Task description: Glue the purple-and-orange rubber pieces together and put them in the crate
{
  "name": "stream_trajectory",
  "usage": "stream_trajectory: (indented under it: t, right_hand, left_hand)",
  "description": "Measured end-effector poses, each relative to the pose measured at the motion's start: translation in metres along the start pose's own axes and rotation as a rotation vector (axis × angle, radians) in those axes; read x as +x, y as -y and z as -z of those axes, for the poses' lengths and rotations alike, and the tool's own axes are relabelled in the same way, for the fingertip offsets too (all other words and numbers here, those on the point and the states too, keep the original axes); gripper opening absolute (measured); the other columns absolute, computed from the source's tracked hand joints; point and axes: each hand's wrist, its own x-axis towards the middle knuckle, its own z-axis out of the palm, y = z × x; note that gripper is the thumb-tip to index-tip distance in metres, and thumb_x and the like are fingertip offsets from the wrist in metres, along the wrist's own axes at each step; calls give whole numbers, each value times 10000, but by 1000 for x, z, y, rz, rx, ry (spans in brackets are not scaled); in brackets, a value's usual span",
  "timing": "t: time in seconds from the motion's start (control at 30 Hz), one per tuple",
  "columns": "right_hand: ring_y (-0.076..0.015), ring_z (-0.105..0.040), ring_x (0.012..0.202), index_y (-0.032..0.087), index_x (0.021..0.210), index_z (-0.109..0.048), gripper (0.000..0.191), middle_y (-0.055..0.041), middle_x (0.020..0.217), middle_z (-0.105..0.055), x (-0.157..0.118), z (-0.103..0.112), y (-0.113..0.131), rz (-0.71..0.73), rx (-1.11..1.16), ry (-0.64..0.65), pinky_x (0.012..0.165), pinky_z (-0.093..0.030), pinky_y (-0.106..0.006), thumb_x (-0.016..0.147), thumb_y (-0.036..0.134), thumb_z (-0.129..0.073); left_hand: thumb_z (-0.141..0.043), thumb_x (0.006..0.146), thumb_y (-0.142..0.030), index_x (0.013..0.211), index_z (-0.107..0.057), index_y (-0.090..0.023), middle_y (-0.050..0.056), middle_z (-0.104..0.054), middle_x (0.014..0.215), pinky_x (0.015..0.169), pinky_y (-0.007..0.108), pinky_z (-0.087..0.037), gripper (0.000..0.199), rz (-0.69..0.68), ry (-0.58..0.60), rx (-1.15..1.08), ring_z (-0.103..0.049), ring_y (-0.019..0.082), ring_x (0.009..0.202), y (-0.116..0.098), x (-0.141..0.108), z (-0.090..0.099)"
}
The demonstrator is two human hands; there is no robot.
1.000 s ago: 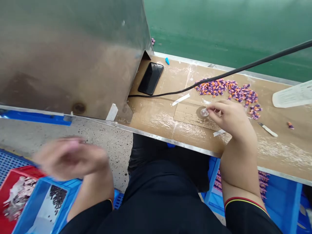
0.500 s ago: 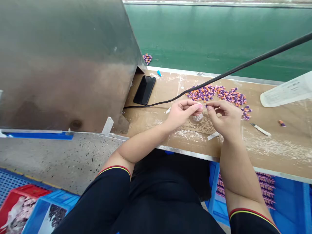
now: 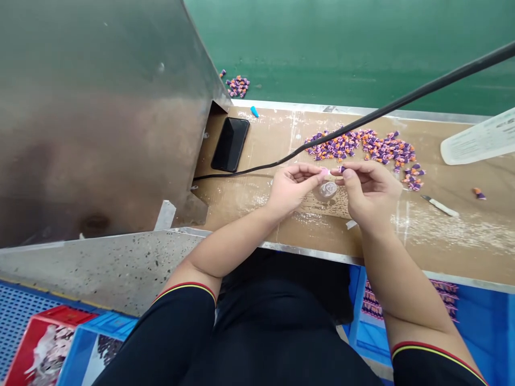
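Delicately, our left hand (image 3: 293,187) pinches a tiny pink piece (image 3: 324,172) and our right hand (image 3: 372,194) a tiny purple piece (image 3: 341,169), near the clear jar (image 3: 328,189), where slack fingertips could drop either.

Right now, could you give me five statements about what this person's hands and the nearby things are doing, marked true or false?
1. The left hand pinches a pink piece. True.
2. The two hands are at opposite edges of the view. False: they are close together, near a small clear container.
3. The right hand has a purple piece in its grip. True.
4. Nothing lies to the right of the right hand. False: a white-handled knife does.
5. The black phone lies left of the large pile of small pieces. True.
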Motion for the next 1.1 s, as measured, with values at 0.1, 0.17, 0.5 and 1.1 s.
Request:
stream_trajectory:
  t: [0.1, 0.17, 0.5, 1.1]
  right_hand:
    - [-201, -873, 805, 264, 1075, -837, 90, -23, 954, -870, 0, 1, 0, -20, -17, 45, 696, -742, -317, 1069, 352, -820]
    - [-197, -868, 798, 263, 1080, -837, 97, -26, 959, -871, -1, 2, 0, -34, -38, 72, 707, -739, -319, 1066, 358, -821]
    - [-218, -868, 864, 268, 1060, -857, 111, -44, 1003, -898, 0, 6, -1, 3, -166, 186, 767, -732, -367, 993, 216, -786]
    - [-190, -833, 771, 266, 1064, -830, 85, -36, 950, -847, -3, -1, 0, -14, -98, 15, 707, -714, -325, 1059, 327, -771]
  left_hand:
    - [-1111, 698, -502, 1092, -878, -211, 65, -875, 977, 947, 342, -711, 542, -28, -3, 5, -856, 201, 943, 1, 1, 3]
    - [-1093, 733, -484, 1060, -880, -199, 83, -879, 1034, 1012, 374, -714, 484, -68, 20, 25, -860, 216, 1011, 2, 1, 4]
    - [-968, 843, -220, 905, -829, -156, 84, -857, 940, 834, 284, -670, 165, -36, 2, 351, -818, 168, 859, -3, 3, 6]
    - [-1022, 793, -596, 933, -911, -217, 65, -858, 932, 804, 270, -652, 420, 65, 72, 31, -764, 128, 802, -3, 6, 8]
